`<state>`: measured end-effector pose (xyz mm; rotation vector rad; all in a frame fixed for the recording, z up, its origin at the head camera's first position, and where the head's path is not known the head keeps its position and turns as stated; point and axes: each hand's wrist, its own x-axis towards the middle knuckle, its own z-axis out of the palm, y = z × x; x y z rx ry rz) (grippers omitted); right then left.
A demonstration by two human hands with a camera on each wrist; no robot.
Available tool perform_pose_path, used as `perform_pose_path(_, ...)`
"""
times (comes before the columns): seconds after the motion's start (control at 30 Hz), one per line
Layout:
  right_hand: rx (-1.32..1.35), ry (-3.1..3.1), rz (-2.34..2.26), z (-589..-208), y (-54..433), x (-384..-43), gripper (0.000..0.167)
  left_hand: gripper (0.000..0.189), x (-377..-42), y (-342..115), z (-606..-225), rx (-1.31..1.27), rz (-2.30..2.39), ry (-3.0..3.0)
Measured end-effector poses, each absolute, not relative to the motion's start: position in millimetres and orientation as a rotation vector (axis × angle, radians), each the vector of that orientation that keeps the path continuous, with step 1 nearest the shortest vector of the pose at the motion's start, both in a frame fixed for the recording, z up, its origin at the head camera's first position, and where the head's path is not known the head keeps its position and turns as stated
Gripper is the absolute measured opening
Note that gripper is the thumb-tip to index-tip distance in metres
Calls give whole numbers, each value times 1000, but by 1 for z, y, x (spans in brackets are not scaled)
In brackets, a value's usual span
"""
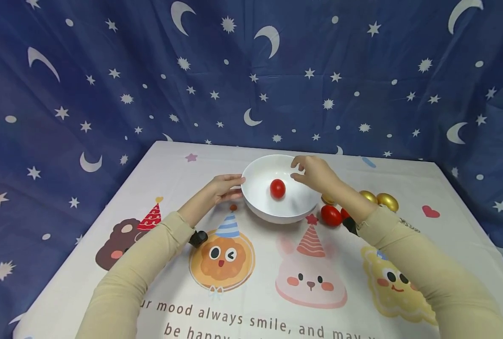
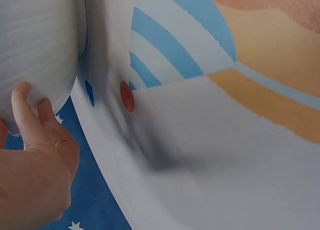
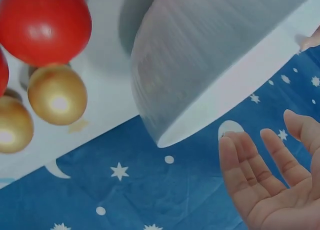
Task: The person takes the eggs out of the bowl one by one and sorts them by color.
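A white bowl (image 1: pixel 260 207) stands on the table with one red egg (image 1: pixel 278 189) inside it. My left hand (image 1: pixel 225 187) holds the bowl at its left side; in the left wrist view that hand's fingers (image 2: pixel 22 97) lie against the outer wall. Over the bowl's right rim hovers my right hand (image 1: pixel 317 172), its fingers loosely bent and nothing between them. The right wrist view shows this hand (image 3: pixel 275 190) with spread fingers beside the rim.
To the right of the bowl lie red eggs (image 1: pixel 331 215) and gold eggs (image 1: pixel 388 202), some partly hidden by my right forearm. A printed white cloth (image 1: pixel 260 282) covers the table. Behind it hangs a blue curtain (image 1: pixel 234 56) with moons and stars.
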<state>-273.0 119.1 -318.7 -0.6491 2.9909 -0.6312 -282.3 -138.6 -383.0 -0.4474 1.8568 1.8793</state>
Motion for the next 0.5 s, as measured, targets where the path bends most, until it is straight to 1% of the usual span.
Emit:
perform_pose_path(0.27,-634,2932,-533,-314,108,-292,31,50,-284,-139,-382,-441,1869,1869)
perform_pose_path(0.5,-607,2815,-369,-314,91,-306,35,50,-285,-138,-385,-436,1865,1872)
